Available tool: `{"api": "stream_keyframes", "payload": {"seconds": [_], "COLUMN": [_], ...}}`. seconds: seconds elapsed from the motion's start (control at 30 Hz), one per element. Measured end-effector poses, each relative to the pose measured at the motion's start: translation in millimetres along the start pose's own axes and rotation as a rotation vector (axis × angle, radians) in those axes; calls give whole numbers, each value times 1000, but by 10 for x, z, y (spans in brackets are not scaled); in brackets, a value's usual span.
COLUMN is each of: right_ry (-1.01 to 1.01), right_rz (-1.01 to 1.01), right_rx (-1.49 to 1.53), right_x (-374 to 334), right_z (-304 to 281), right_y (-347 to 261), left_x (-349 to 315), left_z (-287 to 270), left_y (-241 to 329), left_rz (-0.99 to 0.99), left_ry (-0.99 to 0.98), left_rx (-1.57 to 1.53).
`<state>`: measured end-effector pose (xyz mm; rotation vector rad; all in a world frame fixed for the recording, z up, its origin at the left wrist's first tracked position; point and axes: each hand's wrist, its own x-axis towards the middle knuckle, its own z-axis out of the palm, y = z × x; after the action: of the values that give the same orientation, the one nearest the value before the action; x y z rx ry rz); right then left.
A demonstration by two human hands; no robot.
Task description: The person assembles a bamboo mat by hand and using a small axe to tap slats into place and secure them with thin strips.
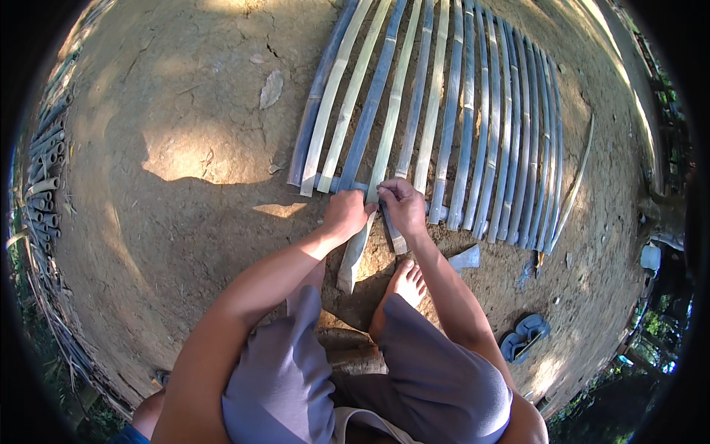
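Observation:
Bamboo slats [464, 126], some pale and some grey-blue, lie side by side on the ground with gaps between them. Under their near ends runs a bamboo crosspiece [436, 212]. My left hand [347, 213] is closed at the near end of a pale bamboo slat [358, 255], its thumb pressed against the slat's side. That slat sticks out toward me past the others. Just right of it, my right hand [403, 206] has its fingers pinched together over the same slat. Whatever sits between those fingertips is too small to make out.
A flat grey metal piece [466, 258] lies by my bare foot [411, 281]. Sandals [525, 337] rest at the right, near blue string [526, 274]. A thin curved strip [578, 185] lies beside the slats. Cut bamboo poles [46, 200] are piled at far left.

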<state>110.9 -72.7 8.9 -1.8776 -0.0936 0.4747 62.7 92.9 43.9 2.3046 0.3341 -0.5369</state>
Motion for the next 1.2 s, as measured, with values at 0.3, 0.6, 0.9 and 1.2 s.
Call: {"api": "stream_keyframes", "payload": {"seconds": [0.3, 0.6, 0.9, 1.2], "right_ry": [87, 91, 107, 212], "right_rz": [-182, -466, -635, -571], "right_rx": [-341, -466, -499, -407], "right_x": [-78, -125, -162, -322], "right_z": [85, 126, 79, -34], "right_y": [-95, -178, -218, -316], "left_x": [52, 30, 119, 149], "left_z": [-11, -53, 186, 257], "left_y": [10, -3, -158, -126], "left_rz": [-59, 24, 338, 384], "left_ry": [-29, 83, 363, 387], "left_rx": [-15, -27, -249, -239]}}
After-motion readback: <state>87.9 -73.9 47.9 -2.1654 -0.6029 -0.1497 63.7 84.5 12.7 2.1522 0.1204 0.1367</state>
